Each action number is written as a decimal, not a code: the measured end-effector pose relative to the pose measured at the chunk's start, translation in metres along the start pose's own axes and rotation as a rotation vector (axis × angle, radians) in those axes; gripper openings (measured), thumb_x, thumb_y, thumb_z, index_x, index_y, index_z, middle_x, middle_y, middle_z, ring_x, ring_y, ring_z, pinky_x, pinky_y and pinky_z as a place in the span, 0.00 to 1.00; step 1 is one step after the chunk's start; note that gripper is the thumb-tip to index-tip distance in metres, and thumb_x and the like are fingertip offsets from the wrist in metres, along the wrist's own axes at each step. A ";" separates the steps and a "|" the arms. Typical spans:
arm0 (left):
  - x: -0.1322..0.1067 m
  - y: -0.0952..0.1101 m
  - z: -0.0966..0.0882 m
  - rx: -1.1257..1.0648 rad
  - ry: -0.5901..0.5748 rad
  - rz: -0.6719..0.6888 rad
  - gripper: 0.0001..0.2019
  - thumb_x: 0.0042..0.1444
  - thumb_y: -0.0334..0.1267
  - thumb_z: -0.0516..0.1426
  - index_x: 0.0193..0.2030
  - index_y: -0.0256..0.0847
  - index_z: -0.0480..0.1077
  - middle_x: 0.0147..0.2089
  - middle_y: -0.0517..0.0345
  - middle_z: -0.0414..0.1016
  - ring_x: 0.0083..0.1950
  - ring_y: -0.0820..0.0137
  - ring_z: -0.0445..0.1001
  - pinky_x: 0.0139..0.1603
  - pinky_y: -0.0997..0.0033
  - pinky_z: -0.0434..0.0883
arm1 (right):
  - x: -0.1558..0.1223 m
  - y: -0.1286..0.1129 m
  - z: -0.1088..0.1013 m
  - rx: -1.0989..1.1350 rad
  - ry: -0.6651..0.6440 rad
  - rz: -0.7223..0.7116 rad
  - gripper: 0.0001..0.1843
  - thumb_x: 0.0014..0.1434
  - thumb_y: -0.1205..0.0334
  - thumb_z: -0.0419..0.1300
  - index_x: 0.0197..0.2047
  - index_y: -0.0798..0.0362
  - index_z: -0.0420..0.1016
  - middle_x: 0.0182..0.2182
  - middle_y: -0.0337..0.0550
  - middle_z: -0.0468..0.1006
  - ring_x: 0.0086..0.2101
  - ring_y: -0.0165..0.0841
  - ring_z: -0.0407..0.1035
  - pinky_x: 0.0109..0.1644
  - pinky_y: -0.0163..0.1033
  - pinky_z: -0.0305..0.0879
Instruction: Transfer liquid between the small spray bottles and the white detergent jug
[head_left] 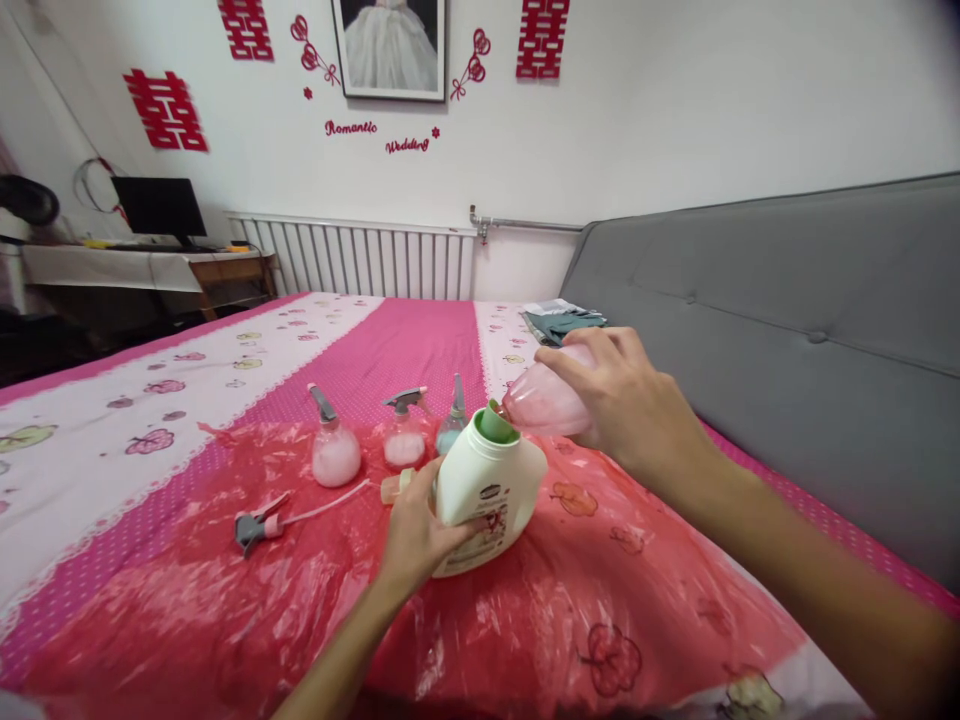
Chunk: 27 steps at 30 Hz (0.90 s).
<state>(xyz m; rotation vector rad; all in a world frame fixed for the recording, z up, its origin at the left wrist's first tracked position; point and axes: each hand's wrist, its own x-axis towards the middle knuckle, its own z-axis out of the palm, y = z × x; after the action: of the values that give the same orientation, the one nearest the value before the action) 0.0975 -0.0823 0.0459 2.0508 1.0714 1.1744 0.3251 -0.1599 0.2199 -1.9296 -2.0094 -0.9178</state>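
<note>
My left hand grips a white detergent bottle with a green open neck, tilted on the red plastic sheet. My right hand holds a round pink bottle on its side, its mouth touching the white bottle's green neck. Behind them stand three small spray bottles: a pink one, a second pink one and a bluish one. A loose grey spray head with its tube lies on the sheet to the left. A small cap lies by my left hand.
The sheet covers a bed with a pink and white floral cover. A grey padded headboard runs along the right. Folded cloth lies at the far end. A radiator and a desk with a monitor stand against the wall.
</note>
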 end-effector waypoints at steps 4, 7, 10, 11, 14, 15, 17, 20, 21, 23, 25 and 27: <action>0.000 -0.002 0.000 0.004 0.003 -0.024 0.37 0.43 0.49 0.75 0.59 0.36 0.73 0.48 0.50 0.79 0.49 0.53 0.74 0.55 0.57 0.72 | 0.001 -0.001 0.001 0.002 0.031 -0.017 0.41 0.52 0.76 0.70 0.66 0.41 0.68 0.62 0.48 0.72 0.59 0.50 0.65 0.28 0.39 0.74; -0.001 -0.002 -0.002 0.017 0.001 -0.042 0.38 0.42 0.51 0.74 0.59 0.37 0.73 0.48 0.50 0.79 0.49 0.52 0.73 0.54 0.54 0.72 | 0.001 -0.002 0.002 -0.002 0.046 -0.024 0.41 0.52 0.80 0.66 0.66 0.42 0.69 0.61 0.49 0.73 0.58 0.51 0.65 0.27 0.38 0.74; -0.001 -0.001 -0.004 0.036 -0.006 -0.058 0.36 0.42 0.52 0.73 0.57 0.38 0.74 0.47 0.49 0.79 0.49 0.50 0.74 0.55 0.51 0.72 | 0.000 -0.003 0.003 -0.002 0.048 -0.024 0.44 0.50 0.83 0.65 0.66 0.42 0.69 0.61 0.49 0.73 0.58 0.52 0.65 0.28 0.39 0.77; -0.001 -0.002 -0.004 0.038 -0.009 -0.063 0.36 0.43 0.52 0.73 0.57 0.38 0.74 0.47 0.49 0.80 0.49 0.50 0.74 0.55 0.50 0.72 | 0.000 -0.003 0.003 0.000 0.048 -0.021 0.44 0.50 0.84 0.64 0.66 0.42 0.69 0.61 0.49 0.73 0.59 0.52 0.65 0.28 0.39 0.78; 0.000 -0.005 -0.005 0.043 -0.012 -0.067 0.36 0.43 0.54 0.72 0.57 0.39 0.74 0.47 0.48 0.80 0.50 0.47 0.75 0.54 0.47 0.73 | -0.001 -0.005 0.004 0.007 0.060 -0.017 0.44 0.51 0.83 0.64 0.67 0.41 0.67 0.62 0.49 0.72 0.60 0.52 0.65 0.30 0.40 0.80; 0.000 -0.006 -0.005 0.045 -0.011 -0.064 0.36 0.43 0.55 0.72 0.57 0.39 0.74 0.48 0.47 0.80 0.50 0.46 0.76 0.53 0.47 0.74 | -0.001 -0.005 0.004 0.006 0.064 -0.017 0.43 0.53 0.82 0.64 0.68 0.41 0.67 0.63 0.50 0.72 0.61 0.52 0.65 0.30 0.40 0.81; 0.001 -0.007 -0.005 0.045 -0.008 -0.054 0.36 0.42 0.57 0.72 0.56 0.40 0.75 0.48 0.46 0.81 0.50 0.46 0.77 0.51 0.47 0.76 | 0.000 -0.006 0.003 0.002 0.062 -0.013 0.39 0.56 0.80 0.63 0.67 0.42 0.67 0.63 0.51 0.71 0.61 0.54 0.65 0.29 0.41 0.81; 0.001 -0.006 -0.006 0.034 0.010 -0.049 0.35 0.42 0.57 0.72 0.54 0.40 0.76 0.50 0.45 0.81 0.49 0.46 0.79 0.47 0.50 0.78 | 0.001 -0.007 0.001 0.006 0.058 -0.008 0.35 0.58 0.78 0.62 0.65 0.43 0.69 0.62 0.52 0.72 0.60 0.55 0.66 0.29 0.42 0.81; 0.001 -0.006 -0.006 0.033 0.016 -0.050 0.35 0.42 0.57 0.72 0.54 0.40 0.76 0.49 0.45 0.81 0.49 0.46 0.79 0.46 0.50 0.79 | 0.001 -0.008 0.000 0.010 0.064 -0.010 0.34 0.59 0.79 0.61 0.65 0.44 0.69 0.62 0.52 0.72 0.60 0.55 0.66 0.29 0.43 0.81; 0.002 -0.003 -0.007 0.037 0.029 -0.055 0.34 0.41 0.57 0.72 0.52 0.39 0.77 0.49 0.44 0.81 0.49 0.46 0.79 0.46 0.50 0.79 | 0.000 -0.008 0.000 0.018 0.089 -0.013 0.33 0.59 0.80 0.60 0.64 0.45 0.70 0.62 0.53 0.72 0.60 0.54 0.67 0.31 0.42 0.82; 0.002 -0.002 -0.007 0.043 0.034 -0.058 0.33 0.41 0.57 0.72 0.50 0.39 0.77 0.48 0.44 0.81 0.49 0.45 0.79 0.45 0.50 0.79 | -0.001 -0.008 0.001 0.026 0.107 -0.014 0.32 0.60 0.81 0.58 0.64 0.45 0.70 0.63 0.53 0.72 0.60 0.54 0.67 0.31 0.42 0.82; 0.003 -0.003 -0.007 0.047 0.032 -0.060 0.32 0.41 0.57 0.73 0.49 0.39 0.77 0.48 0.44 0.81 0.49 0.45 0.79 0.46 0.49 0.79 | -0.002 -0.009 0.003 0.035 0.119 -0.009 0.32 0.61 0.81 0.57 0.63 0.45 0.71 0.63 0.53 0.72 0.59 0.54 0.67 0.31 0.41 0.82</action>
<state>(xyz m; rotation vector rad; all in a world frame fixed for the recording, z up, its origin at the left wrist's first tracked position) 0.0909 -0.0780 0.0483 2.0271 1.1779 1.1659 0.3174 -0.1598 0.2141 -1.8043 -1.9553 -0.9687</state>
